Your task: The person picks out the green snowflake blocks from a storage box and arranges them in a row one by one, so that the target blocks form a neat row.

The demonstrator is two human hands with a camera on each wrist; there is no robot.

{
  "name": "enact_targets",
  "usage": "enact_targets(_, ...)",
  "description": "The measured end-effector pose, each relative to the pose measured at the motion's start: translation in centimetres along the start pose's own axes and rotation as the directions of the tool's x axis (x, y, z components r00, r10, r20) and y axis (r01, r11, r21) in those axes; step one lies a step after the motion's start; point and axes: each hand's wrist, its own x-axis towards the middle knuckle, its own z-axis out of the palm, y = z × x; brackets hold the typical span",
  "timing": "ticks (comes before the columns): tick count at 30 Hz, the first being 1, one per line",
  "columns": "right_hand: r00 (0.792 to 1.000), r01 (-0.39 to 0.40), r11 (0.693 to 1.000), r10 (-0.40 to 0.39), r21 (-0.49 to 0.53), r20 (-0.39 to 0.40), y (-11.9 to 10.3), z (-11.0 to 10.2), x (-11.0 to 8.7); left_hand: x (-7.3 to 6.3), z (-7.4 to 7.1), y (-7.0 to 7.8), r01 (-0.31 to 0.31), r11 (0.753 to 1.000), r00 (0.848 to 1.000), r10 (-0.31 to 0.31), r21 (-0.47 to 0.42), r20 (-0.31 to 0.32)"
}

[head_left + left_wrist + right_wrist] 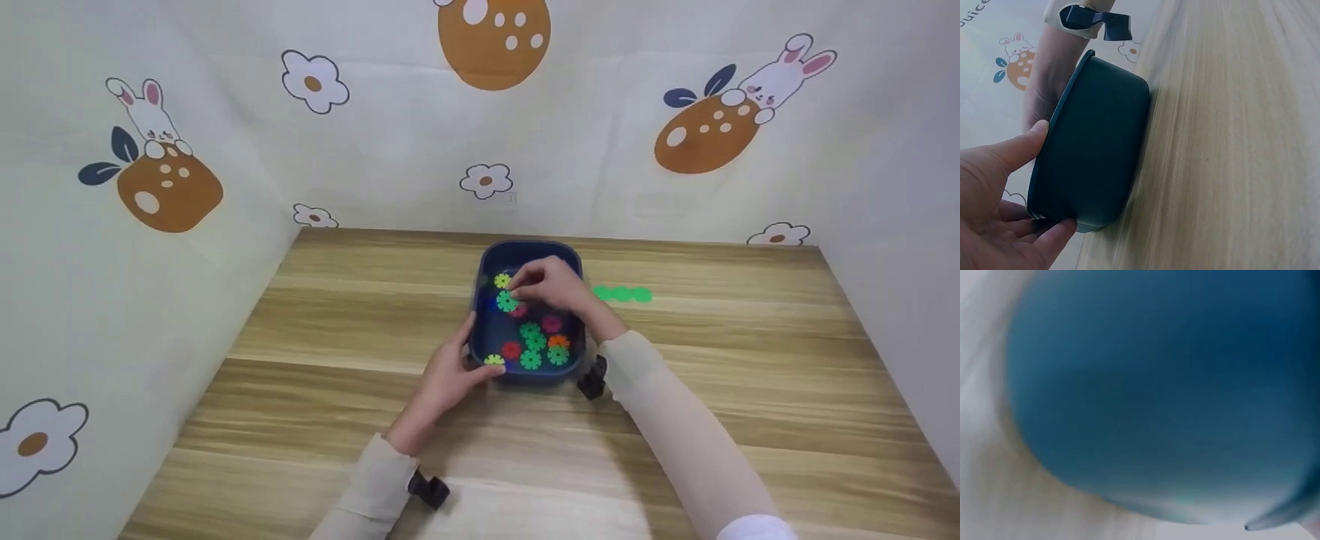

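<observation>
A dark blue plastic tub (529,373) stands on the table with several notched plastic discs inside, in green, red, yellow and orange. My left hand (448,373) holds the tub's near left corner, thumb on the rim and fingers against the left wall. The left wrist view shows this grip on the tub (1095,135) from outside. Over the tub, my right hand (551,283) pinches a bright green notched disc (507,301) between thumb and fingertips. In the right wrist view, the blurred tub wall (1145,394) fills most of the picture and hides that hand's fingers.
Right of the tub, a row of green discs (622,294) lies on the wooden table (360,300). A patterned cloth (397,135) hangs behind and at the sides. Black camera mounts (429,489) sit on both wrists.
</observation>
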Motion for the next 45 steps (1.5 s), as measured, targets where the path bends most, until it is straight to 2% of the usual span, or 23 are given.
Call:
enact_targets(8, 0.998, -0.025, 0.993, 0.031, 0.113, -0.050, -0.1, -2.5, -0.7, 0.0, 0.0, -0.2, -0.001, 1.000, 1.000, 0.000, -0.012, -0.010)
enact_targets(13, 0.996, -0.030, 0.984, 0.045, 0.174, -0.080, 0.6, -4.3, -1.3, 0.0, 0.1, -0.3, -0.013, 1.000, 1.000, 0.013, 0.010, -0.017)
enact_targets(19, 0.990, -0.061, 0.982, 0.083, 0.178, -0.117, 1.9, -6.6, -2.2, 0.0, 0.2, -0.5, -0.049, 0.997, 0.998, 0.051, 0.057, -0.034)
enact_targets(31, 0.968, -0.093, 0.972, 0.139, 0.217, -0.210, 4.9, -10.6, -4.4, 0.0, 0.1, -0.4, -0.023, 0.998, 0.999, 0.025, 0.053, -0.036)
enact_targets(40, 0.943, -0.153, 0.964, 0.208, 0.217, -0.261, 7.5, -12.7, -6.4, 0.0, 0.1, -0.3, -0.013, 0.999, 1.000, 0.014, 0.034, -0.019)
enact_targets(45, 0.912, -0.208, 0.952, 0.271, 0.224, -0.308, 9.0, -13.3, -7.1, 0.0, 0.0, -0.3, -0.002, 0.999, 1.000, 0.003, 0.039, -0.018)
